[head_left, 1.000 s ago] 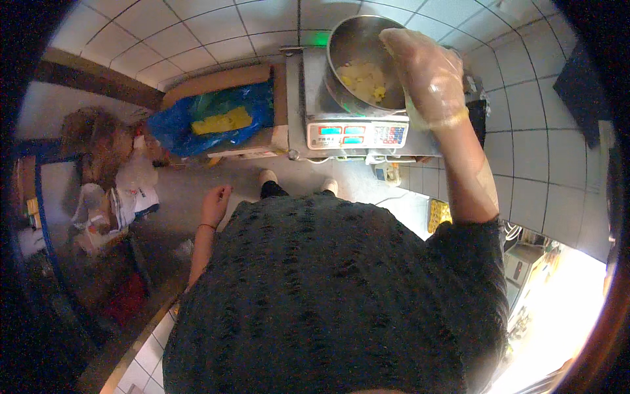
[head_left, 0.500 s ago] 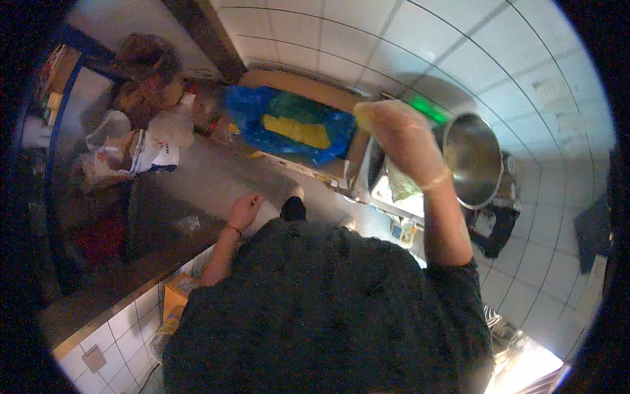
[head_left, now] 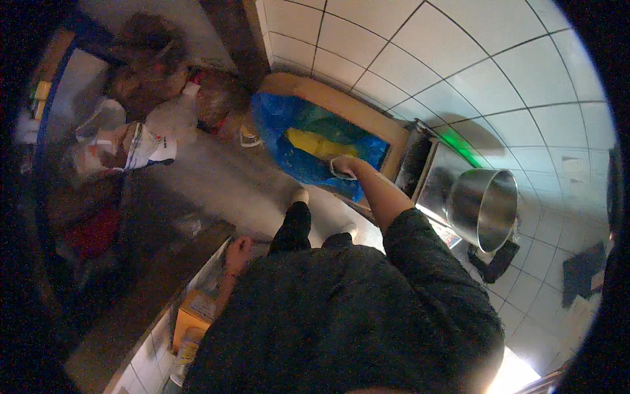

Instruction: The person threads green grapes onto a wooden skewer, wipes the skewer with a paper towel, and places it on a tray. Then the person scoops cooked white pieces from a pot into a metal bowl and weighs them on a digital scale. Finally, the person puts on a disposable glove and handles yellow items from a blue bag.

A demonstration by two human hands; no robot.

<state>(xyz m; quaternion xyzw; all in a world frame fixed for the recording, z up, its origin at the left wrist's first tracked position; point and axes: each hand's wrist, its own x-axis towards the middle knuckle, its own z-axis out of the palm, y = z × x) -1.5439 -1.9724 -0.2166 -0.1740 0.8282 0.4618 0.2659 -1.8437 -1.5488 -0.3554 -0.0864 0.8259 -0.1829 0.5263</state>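
Observation:
My right hand (head_left: 343,167) reaches forward into a cardboard box (head_left: 315,90) lined with blue plastic (head_left: 272,121). It is at the near edge of a long yellow mass (head_left: 308,142) whose kind I cannot make out. A thin clear glove seems to cover this hand; its fingers are hidden, so its grip does not show. My left hand (head_left: 239,253) hangs low by my side, next to the edge of a dark counter. Bare and blurred, it has its fingers curled, with nothing visible in them.
A large steel pot (head_left: 482,209) stands right of the box, below a green light (head_left: 459,146) on the tiled wall. Plastic bags (head_left: 147,146) lie at the far left. A yellow-orange carton (head_left: 191,315) sits by my left side, under the dark counter (head_left: 131,315).
My right hand has moved left and down from beside the pot into the blue-lined box. My left hand has drawn back toward my body. The view has shifted and turned.

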